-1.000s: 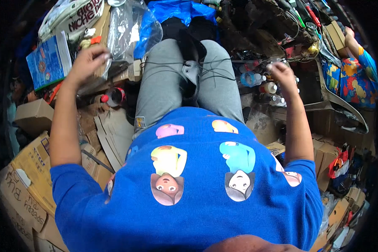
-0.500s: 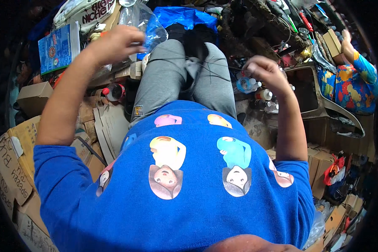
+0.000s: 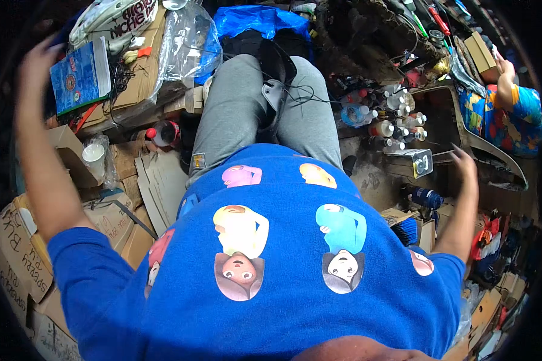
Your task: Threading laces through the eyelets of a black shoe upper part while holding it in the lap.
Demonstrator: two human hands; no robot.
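Cord (image 3: pixel 304 96) prob. being drawn thru shoe (image 3: pixel 273 93); slack to be tightened next. L hand (image 3: pixel 39 63), R hand (image 3: pixel 465 163) blurred; fingers' grip can't be told.

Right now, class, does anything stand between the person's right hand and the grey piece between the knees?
Across the picture, the right thigh and some bottles lie between the right hand and the grey piece. The bottles look lower down, so nothing visible clearly blocks the way; one view cannot settle depth.
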